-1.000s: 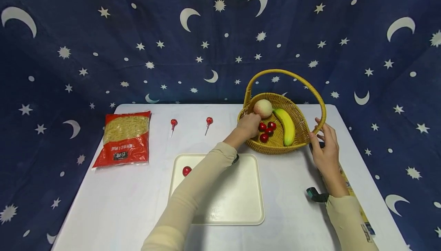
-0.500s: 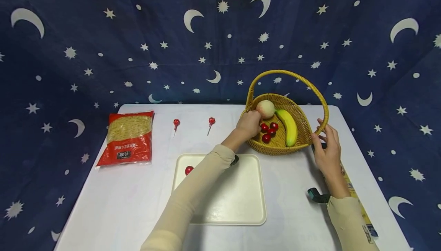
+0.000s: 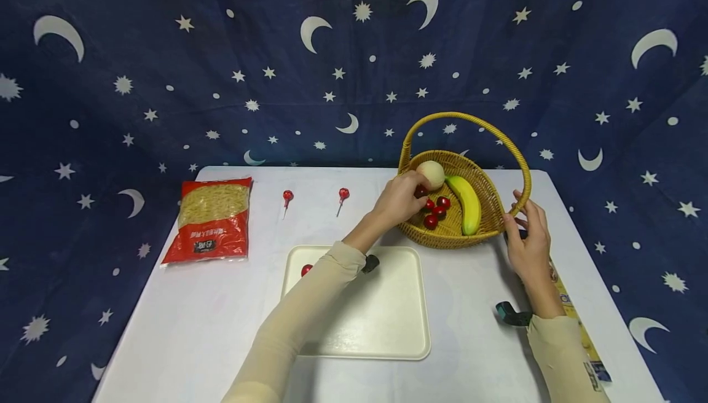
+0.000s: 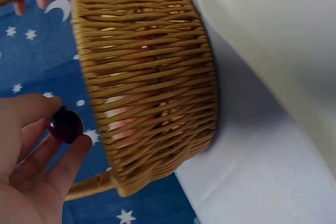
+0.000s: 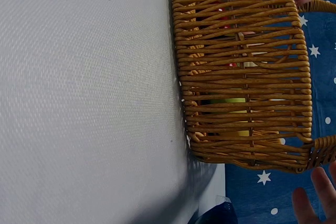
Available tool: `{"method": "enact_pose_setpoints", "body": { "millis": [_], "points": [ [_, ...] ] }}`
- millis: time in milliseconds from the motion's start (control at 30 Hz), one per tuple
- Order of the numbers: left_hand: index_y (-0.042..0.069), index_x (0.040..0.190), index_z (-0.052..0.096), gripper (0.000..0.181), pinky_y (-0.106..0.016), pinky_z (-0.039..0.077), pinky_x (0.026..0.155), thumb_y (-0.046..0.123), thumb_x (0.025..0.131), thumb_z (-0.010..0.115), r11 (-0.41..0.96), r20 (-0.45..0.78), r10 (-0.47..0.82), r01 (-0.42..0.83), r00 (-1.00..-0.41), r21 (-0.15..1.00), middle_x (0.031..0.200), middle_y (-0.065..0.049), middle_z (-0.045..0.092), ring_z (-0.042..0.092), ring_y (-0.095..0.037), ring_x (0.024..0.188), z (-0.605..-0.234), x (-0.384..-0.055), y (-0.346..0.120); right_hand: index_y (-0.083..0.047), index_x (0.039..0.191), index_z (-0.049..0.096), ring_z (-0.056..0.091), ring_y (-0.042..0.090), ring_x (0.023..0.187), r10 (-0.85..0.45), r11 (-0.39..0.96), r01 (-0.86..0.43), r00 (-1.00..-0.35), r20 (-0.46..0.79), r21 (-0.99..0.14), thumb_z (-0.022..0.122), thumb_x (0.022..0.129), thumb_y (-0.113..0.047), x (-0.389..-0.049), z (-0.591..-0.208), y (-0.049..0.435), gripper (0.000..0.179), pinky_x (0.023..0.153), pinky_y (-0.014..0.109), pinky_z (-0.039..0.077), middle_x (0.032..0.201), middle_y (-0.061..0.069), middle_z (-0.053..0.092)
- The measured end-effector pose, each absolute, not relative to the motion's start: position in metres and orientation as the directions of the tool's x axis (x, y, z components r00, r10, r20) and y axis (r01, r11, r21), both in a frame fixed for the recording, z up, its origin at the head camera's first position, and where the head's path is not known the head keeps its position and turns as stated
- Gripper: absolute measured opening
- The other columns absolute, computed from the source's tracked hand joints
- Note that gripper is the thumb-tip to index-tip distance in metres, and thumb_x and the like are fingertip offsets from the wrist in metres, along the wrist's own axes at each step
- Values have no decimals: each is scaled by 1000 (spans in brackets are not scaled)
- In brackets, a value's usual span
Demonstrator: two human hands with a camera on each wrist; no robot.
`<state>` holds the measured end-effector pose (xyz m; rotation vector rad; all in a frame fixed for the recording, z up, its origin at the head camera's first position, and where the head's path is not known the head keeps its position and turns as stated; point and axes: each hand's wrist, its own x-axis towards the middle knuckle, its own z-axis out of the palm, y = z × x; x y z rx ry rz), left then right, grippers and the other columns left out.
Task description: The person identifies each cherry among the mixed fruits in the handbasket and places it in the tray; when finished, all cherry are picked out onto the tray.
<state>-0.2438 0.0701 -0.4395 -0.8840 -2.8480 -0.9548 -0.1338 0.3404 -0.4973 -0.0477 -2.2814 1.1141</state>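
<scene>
Newly raised cherry (image 4: pixel 66 126), tip toward thumb (image 4: pixel 38 107)

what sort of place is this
Probably a staged indoor tabletop setup, though the room beyond is hidden: a star-and-moon cloth hangs behind a white table, where a basket and a tray sit.

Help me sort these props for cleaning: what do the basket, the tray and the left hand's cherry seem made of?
Basket: wicker or a plastic imitation, satiny; separate woven strands show. Tray: probably moulded plastic, smooth and low-gloss, with even, rounded corners. Cherry: perhaps hard plastic, glossy, judging by its reflections.
</scene>
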Motion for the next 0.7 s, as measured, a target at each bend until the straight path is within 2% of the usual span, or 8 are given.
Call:
{"method": "enact_pose_setpoints", "body": {
  "millis": [200,433,700],
  "points": [
    [10,124,75,27,-35,58,104,15,97,77,575,268,482,532,-834,621,127,-4,75,71,-20,118,-424,-227,48,-22,157,53,44,-21,126,283,659,-207,-822,494,-723,59,109,-12,-137,-494,340,50,100,1,40,148,21,55],
    [9,117,75,21,-30,61,91,11,96,77,519,358,434,554,-827,651,115,-4,74,72,-16,102,-420,-199,15,-21,158,52,43,-22,125,288,656,-197,-827,483,-728,59,109,-11,-132,-498,337,51,99,0,40,149,22,54],
    [7,113,75,21,-33,64,90,3,93,79,453,468,330,572,-820,683,112,-6,75,75,-17,98,-428,-174,-15,-21,158,52,44,-21,127,293,656,-209,-815,500,-725,58,109,-11,-131,-497,336,50,101,2,41,146,24,54]
  ]
}}
